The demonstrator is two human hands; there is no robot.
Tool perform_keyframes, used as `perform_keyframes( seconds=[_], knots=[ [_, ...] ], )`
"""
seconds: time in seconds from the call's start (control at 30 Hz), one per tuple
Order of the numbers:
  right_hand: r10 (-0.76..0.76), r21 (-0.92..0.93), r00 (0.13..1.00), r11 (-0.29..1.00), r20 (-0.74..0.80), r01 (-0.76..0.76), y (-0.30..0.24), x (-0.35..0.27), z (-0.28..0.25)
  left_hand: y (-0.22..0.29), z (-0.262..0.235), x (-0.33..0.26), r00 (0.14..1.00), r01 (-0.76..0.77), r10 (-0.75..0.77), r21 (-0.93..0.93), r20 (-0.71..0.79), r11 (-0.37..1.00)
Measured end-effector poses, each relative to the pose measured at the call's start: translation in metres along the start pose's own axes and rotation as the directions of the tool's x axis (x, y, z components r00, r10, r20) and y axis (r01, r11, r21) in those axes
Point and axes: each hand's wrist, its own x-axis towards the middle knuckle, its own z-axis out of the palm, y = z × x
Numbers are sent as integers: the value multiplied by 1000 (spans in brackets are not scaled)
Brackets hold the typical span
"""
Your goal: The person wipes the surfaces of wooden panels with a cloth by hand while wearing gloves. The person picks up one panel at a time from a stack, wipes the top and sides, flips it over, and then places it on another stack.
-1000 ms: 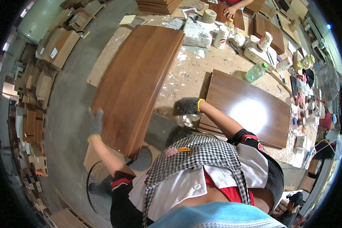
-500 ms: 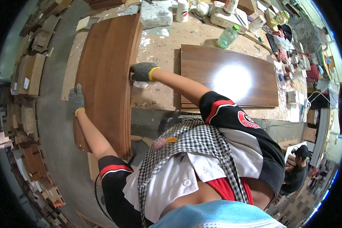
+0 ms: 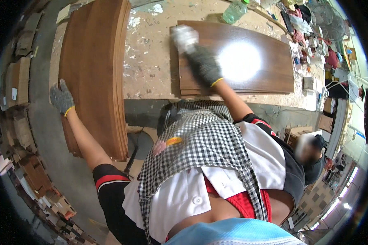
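A tall stack of brown wood-grain boards (image 3: 92,61) lies lengthwise at the left of the workbench, its near end jutting past the bench edge. My gloved left hand (image 3: 62,98) rests on the left edge of that stack, fingers stretched and apart. A second pile of dark brown boards (image 3: 270,53) lies crosswise to the right, with a bright glare on its top. Over this pile's left end is my gloved right hand (image 3: 204,65), smeared by motion. It grips a white crumpled cloth (image 3: 185,38); whether the cloth touches the board cannot be made out.
The paint-spotted workbench (image 3: 147,61) shows between the two piles. A green-capped bottle (image 3: 234,12) stands behind the right pile. Clutter and a fan (image 3: 325,20) are at the far right. Another person (image 3: 313,159) is at the lower right. Cardboard boxes (image 3: 18,85) line the left side.
My right hand has moved from the left stack's right edge over to the right pile, carrying the white cloth. My left hand stays on the left stack's edge. The whole view has shifted.
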Motion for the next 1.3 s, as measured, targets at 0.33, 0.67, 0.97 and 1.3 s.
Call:
perform_keyframes(
  seconds=[0.33,0.67,0.97,1.3],
  knots=[
    [-321,403,521,914,791,-48,-79,2,-130,329,-70,-41,869,-339,493,-773,-40,536],
    [-156,203,976,961,-154,186,103,-155,-113,417,-5,-306,883,-52,231,-402,410,914],
    [841,267,504,540,-194,-798,409,-328,-197,439,-48,-284,820,86,154,-385,552,919],
    [802,92,571,591,-176,-802,402,-339,-207,404,-37,-311,854,177,38,-359,518,916]
  ],
)
